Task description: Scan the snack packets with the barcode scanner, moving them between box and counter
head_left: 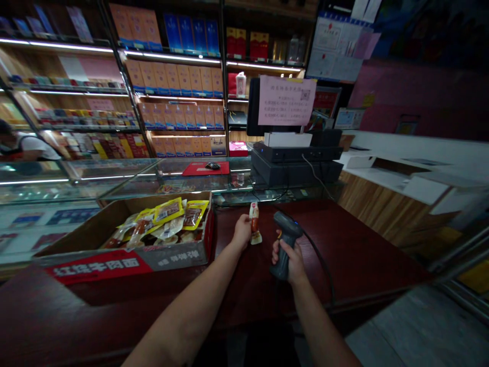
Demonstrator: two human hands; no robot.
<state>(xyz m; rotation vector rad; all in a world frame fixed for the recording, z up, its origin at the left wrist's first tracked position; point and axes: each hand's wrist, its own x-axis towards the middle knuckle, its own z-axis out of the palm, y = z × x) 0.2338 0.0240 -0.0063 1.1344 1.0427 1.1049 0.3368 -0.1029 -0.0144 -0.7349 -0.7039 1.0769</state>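
Note:
A small packaged sausage (254,222) stands nearly upright above the dark red table, pinched along its left side by my left hand (243,232). My right hand (292,257) is wrapped round the handle of a grey barcode scanner (287,229). The scanner's head tilts up and to the left, apart from the sausage, and a black cable runs on its right. Left of my hands sits an open cardboard box (183,258) with a red and grey printed side. Yellow and clear snack packets (168,210) are heaped inside it.
Behind the table (367,244) runs a glass counter (133,176) bearing a red mat with a mouse (213,166). A monitor with a pink notice (286,102) stands over a black cash drawer (294,172). Lit shelves hold boxed goods. At far left is a person (34,145).

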